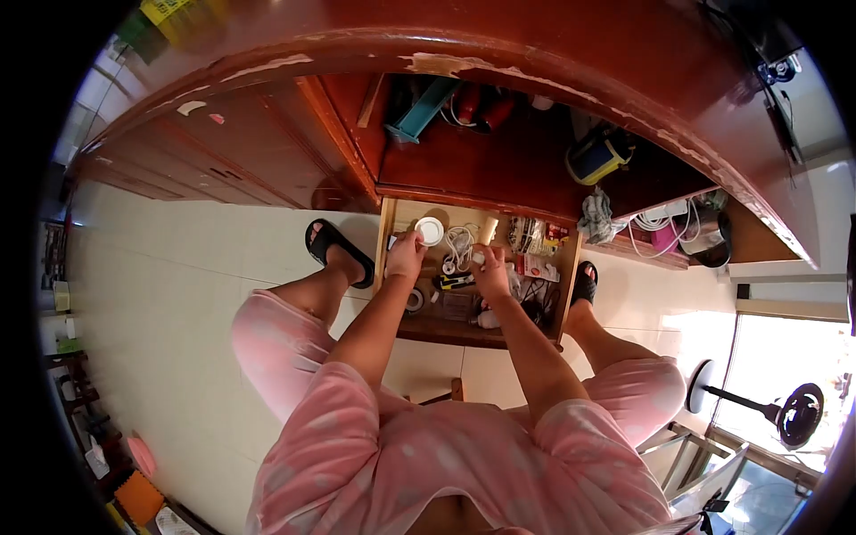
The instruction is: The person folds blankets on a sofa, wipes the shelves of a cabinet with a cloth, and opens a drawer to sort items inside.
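My left hand [406, 256] is over the left part of an open wooden drawer [446, 337], its fingers closed on the edge of a round white disc-shaped thing [430, 232]. Further right, my right hand [491, 275] has its fingers closed at the lower end of a cream-coloured cylinder [488, 230]. Something small and white shows at those fingertips, too small to name. Between my hands lie a coiled white cable [460, 245] and a yellow-and-black tool [456, 281]. A roll of tape [415, 300] rests in the drawer's near left corner.
Above the drawer is an open red-brown cabinet shelf [481, 165] holding a teal object [423, 111] and a blue-and-yellow container [599, 157]. Packets [535, 236] fill the drawer's right side. Black slippers [343, 254] are on my feet. A black-stemmed stand [740, 401] stands at right.
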The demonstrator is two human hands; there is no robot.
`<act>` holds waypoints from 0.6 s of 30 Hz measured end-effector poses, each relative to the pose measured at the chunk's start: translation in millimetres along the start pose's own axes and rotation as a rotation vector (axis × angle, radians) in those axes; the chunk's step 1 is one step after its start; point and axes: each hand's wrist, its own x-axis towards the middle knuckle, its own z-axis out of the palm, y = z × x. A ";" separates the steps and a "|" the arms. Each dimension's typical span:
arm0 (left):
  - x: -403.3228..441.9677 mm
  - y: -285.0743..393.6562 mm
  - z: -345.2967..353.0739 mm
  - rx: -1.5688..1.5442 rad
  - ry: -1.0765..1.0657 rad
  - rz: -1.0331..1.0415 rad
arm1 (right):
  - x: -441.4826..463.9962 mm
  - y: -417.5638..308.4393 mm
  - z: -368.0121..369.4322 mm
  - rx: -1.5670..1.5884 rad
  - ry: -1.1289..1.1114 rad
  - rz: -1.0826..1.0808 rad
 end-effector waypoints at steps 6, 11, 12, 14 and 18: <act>-6.1 42.3 -58.2 -0.253 0.219 0.169 | -22.6 -50.9 2.8 0.184 0.033 -0.200; -3.5 50.6 -84.1 -0.289 0.233 0.266 | -15.6 -105.2 10.7 0.266 0.101 -0.357; 0.0 50.7 -87.8 -0.318 0.271 0.251 | -10.2 -114.3 9.9 0.264 0.100 -0.352; 10.5 53.2 -95.0 -0.380 0.343 0.218 | -0.5 -136.0 4.5 0.256 0.097 -0.339; 38.3 50.0 -105.2 -0.290 0.440 0.170 | 26.9 -155.3 19.0 0.471 0.138 -0.149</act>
